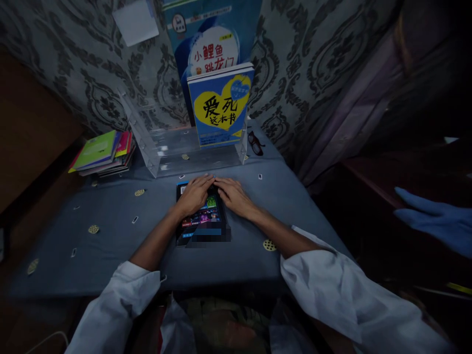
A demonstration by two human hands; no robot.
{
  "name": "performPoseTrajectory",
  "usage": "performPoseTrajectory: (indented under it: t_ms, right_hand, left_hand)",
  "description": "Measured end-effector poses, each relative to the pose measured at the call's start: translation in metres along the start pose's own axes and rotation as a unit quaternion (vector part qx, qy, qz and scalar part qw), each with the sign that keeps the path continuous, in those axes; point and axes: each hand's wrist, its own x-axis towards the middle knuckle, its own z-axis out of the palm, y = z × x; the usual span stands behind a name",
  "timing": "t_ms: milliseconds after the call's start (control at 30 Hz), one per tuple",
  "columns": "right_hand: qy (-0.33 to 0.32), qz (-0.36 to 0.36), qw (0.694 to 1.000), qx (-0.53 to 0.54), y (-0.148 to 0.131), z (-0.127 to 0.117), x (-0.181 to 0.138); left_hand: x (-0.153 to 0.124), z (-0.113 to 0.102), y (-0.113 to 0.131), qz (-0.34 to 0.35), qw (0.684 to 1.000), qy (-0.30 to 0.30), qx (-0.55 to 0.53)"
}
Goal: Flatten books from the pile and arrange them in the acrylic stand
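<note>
A dark book (202, 216) with a colourful cover lies flat on the blue-grey tablecloth (110, 231) in front of me. My left hand (195, 193) rests flat on its upper left part, fingers stretched out. My right hand (233, 194) lies flat on its upper right edge, fingers together and extended. The two hands almost touch at the fingertips. Behind them a clear acrylic stand (165, 147) holds an upright blue book with a yellow heart (220, 104), and a taller blue book (210, 39) leans behind it.
A stack of colourful thin books (105, 153) lies at the back left. Dark-framed glasses (255, 143) lie right of the stand. Another person's blue-gloved hand (438, 219) reaches in at the right edge. Patterned wallpaper stands behind, and a dark curtain hangs on the right.
</note>
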Motion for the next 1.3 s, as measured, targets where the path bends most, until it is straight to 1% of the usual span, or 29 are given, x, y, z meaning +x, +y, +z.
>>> performPoseTrajectory:
  t_ms: [300, 433, 533, 700, 800, 900, 1067, 1200, 1300]
  right_hand:
    - [-0.007, -0.010, 1.000, -0.016, 0.001, 0.000, 0.000]
    - [-0.016, -0.010, 1.000, -0.025, -0.002, -0.002, -0.001]
    - [-0.023, -0.011, 0.999, -0.034, -0.003, -0.003, -0.001]
    - [-0.027, -0.022, 0.998, -0.043, 0.000, 0.001, -0.001]
    - [-0.028, -0.027, 0.998, -0.050, 0.004, 0.004, -0.001]
    - [-0.026, -0.024, 0.998, -0.059, 0.006, 0.005, 0.001]
    - [-0.034, 0.002, 0.995, -0.092, 0.000, 0.006, 0.009]
    - [-0.020, 0.029, 0.991, -0.130, -0.006, 0.012, 0.015]
    - [-0.002, 0.029, 0.989, -0.145, -0.007, 0.018, 0.015]
  left_hand:
    - [0.000, -0.002, -0.001, 0.004, 0.999, -0.039, -0.016]
    - [0.000, -0.003, 0.001, 0.003, 0.999, -0.041, -0.009]
    - [0.000, -0.004, 0.008, -0.009, 0.999, -0.040, 0.015]
    - [-0.003, -0.006, 0.025, -0.061, 0.993, -0.011, 0.102]
    - [-0.005, -0.008, 0.032, -0.092, 0.984, -0.015, 0.152]
    - [-0.007, -0.012, 0.035, -0.140, 0.972, -0.031, 0.186]
    - [-0.012, -0.023, 0.039, -0.226, 0.948, -0.068, 0.214]
    - [-0.013, -0.032, 0.043, -0.259, 0.937, -0.089, 0.215]
    - [-0.012, -0.036, 0.044, -0.282, 0.932, -0.095, 0.205]
